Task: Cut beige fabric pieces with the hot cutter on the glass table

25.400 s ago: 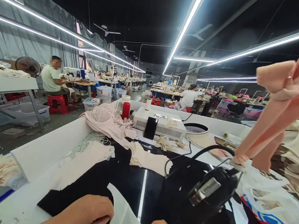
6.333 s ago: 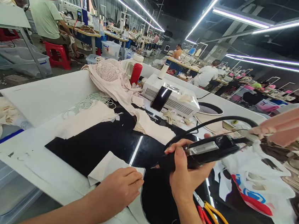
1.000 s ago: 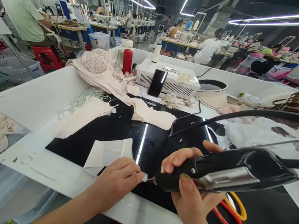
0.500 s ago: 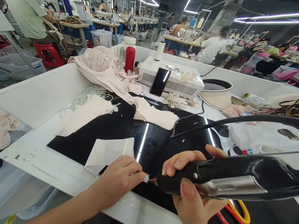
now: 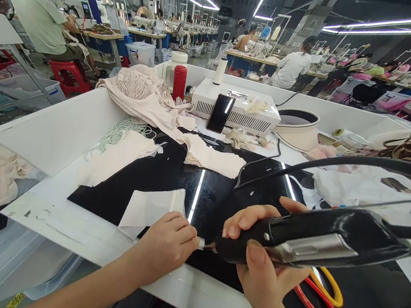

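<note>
My right hand (image 5: 266, 273) is wrapped round a black corded hand tool (image 5: 314, 239) with a silver metal lever along its side. Its narrow tip points left, at my left hand (image 5: 168, 248). Between my left thumb and fingers is pinched a small whitish scrap (image 5: 201, 243), which meets the tool's tip. Most of that scrap is hidden by the fingers. Just behind my left hand, a pale, partly sheer fabric piece (image 5: 152, 207) lies on the black board (image 5: 219, 199). Scissors with red and yellow handles (image 5: 322, 303) lie under my right wrist.
Stacked beige fabric pieces (image 5: 214, 157) and green cord (image 5: 123, 133) lie farther back. Lace bras (image 5: 139, 86), a red bottle (image 5: 179, 82), a phone (image 5: 220, 114) and a white vented box (image 5: 236, 106) line the rear. A black cable (image 5: 355, 162) arches over the right side.
The rear end of the hand tool has shifted slightly left, and its cable has moved a little. Both hands keep nearly the same place and grip.
</note>
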Demonstrator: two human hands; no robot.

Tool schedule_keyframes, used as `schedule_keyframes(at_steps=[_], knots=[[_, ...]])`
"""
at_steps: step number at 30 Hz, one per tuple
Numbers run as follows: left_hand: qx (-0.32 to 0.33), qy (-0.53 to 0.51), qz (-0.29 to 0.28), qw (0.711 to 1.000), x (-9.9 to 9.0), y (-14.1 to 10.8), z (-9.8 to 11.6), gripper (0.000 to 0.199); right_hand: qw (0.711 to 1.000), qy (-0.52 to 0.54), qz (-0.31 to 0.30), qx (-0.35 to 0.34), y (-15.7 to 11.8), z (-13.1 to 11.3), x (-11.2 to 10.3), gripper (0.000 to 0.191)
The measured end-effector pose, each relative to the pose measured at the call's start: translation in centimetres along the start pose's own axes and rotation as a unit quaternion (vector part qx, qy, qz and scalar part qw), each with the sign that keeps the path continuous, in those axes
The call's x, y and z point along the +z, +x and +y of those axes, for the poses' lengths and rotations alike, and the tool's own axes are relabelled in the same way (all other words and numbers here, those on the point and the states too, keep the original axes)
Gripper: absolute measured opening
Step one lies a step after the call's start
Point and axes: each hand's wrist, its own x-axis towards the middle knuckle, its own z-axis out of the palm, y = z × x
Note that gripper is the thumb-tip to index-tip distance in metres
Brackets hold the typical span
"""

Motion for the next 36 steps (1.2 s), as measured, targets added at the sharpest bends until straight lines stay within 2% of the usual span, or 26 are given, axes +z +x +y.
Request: schedule_keyframes(at_steps=[4, 15, 36], knots=[[0.022, 0.051, -0.010, 0.998, -0.1, 0.4, 0.3, 0.021, 1.000, -0.003, 0.006, 0.007, 0.0, 0.0, 0.0, 0.048], [0.011, 0.082, 0.008, 0.997, -0.3, -0.1, 0.7, 0.025, 1.000, -0.001, 0.011, 0.004, 0.0, 0.1, 0.2, 0.048], [0.016, 0.090, 0.012, 0.996, -0.2, -0.2, 1.2, 0.025, 1.000, -0.001, 0.027, -0.003, 0.5, 0.6, -0.1, 0.049]])
